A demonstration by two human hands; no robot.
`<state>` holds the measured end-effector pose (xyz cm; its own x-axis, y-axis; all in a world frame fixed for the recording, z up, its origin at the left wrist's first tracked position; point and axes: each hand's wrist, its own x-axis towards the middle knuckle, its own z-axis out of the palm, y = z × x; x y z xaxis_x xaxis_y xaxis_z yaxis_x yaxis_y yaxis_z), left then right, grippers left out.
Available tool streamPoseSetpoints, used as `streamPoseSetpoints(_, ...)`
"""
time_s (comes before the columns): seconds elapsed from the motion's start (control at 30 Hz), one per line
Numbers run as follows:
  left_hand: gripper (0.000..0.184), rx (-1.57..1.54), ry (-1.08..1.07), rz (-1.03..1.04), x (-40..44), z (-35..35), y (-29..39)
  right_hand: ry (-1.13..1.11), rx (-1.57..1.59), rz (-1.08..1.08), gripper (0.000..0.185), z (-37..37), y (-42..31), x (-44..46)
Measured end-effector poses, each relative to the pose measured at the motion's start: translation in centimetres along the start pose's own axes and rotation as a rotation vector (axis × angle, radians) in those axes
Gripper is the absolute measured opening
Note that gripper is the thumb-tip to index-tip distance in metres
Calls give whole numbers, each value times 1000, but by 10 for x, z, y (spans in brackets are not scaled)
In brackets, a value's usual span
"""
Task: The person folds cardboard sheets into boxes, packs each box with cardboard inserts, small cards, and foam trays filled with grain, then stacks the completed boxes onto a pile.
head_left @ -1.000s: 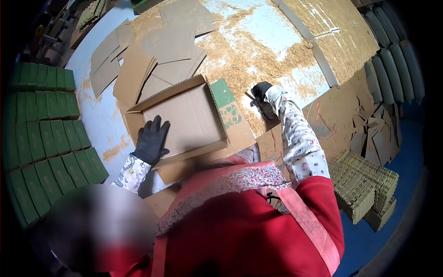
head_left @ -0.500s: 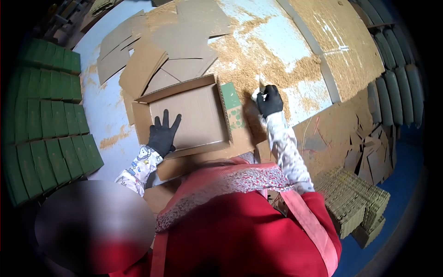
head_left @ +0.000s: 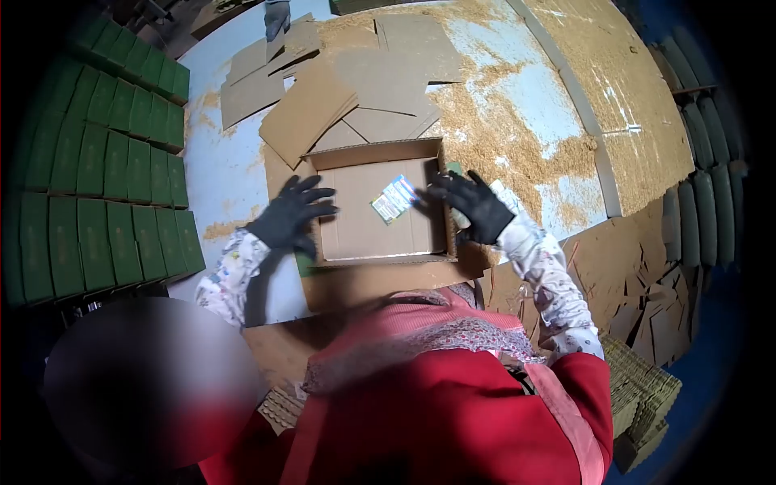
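Observation:
An open cardboard box [head_left: 343, 236] lies on the table in front of me, its low walls standing up. On its floor rests a small printed packet or leaflet [head_left: 394, 200], blue, white and yellow-green. My left hand [head_left: 291, 217], in a black glove, hovers at the box's left wall with fingers spread. Over the right wall is my right hand [head_left: 478, 208], also black-gloved, its fingers apart and nothing visible in them. Whether either hand touches the cardboard I cannot tell. A green-printed piece is partly hidden beneath the right hand.
Flat cardboard sheets [head_left: 356, 85] overlap behind the box. Wood shavings [head_left: 558, 162] cover the table's right part, crossed by a grey strip [head_left: 566, 93]. Green boxes [head_left: 105, 170] are stacked at left. Another person's gloved hand [head_left: 277, 19] shows at the far edge. Corrugated pieces [head_left: 638, 384] are piled lower right.
The printed packet now lies in the box. My right hand has come from the shavings to the box's right wall, its fingers opening. My left hand has lifted from inside to the left wall.

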<state>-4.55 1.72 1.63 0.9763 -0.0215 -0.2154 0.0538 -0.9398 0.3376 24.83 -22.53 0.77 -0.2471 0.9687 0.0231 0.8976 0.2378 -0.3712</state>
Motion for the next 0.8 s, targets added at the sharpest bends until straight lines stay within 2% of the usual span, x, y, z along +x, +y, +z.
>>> streamPoseSetpoints(0.03, 86, 9, 53, 36, 15, 20, 2, 22, 143, 49, 93, 17, 1, 14)
streamPoseSetpoints(0.07, 92, 13, 107, 68, 31, 43, 10, 32, 104, -7, 96, 25, 0, 23)
streamPoseSetpoints(0.13, 111, 64, 130, -174, 47, 69, 34, 89, 122, 11, 96, 73, 2, 35)
streamPoseSetpoints(0.2, 110, -85, 428, -588, 31, 107, 32, 122, 79, 31, 96, 106, 12, 40)
streamPoseSetpoints(0.23, 96, -264, 653, -675, 15, 130, 23, 339, 177, 301, 97, 117, 16, 43)
streamPoseSetpoints(0.27, 89, -737, 601, -565, 1, 169, 7, 543, 280, 567, 97, 134, 20, 44)
streamPoseSetpoints(0.3, 81, -1199, 536, -518, -13, 207, -8, 688, 737, 793, 99, 180, 36, 50)
streamPoseSetpoints(0.33, 78, -1548, 424, -533, -21, 206, 5, 761, 915, 980, 91, 196, 39, 53)
streamPoseSetpoints(0.37, 75, -1620, 405, -532, -26, 198, 19, 1020, 1539, 856, 84, 212, 42, 61)
streamPoseSetpoints(0.4, 71, -1644, 416, -527, -29, 186, 28, 995, 1721, 938, 85, 200, 38, 66)
streamPoseSetpoints(0.43, 68, -1628, 451, -520, -36, 175, 35, 908, 1800, 922, 83, 192, 30, 70)
streamPoseSetpoints(0.63, 50, -1307, 836, -470, -150, 81, 39, 487, 1727, 537, 76, 101, -68, 166)
streamPoseSetpoints(0.8, 40, -737, 1301, -280, -300, -46, 27, 318, 1532, 180, 71, 32, -192, 260)
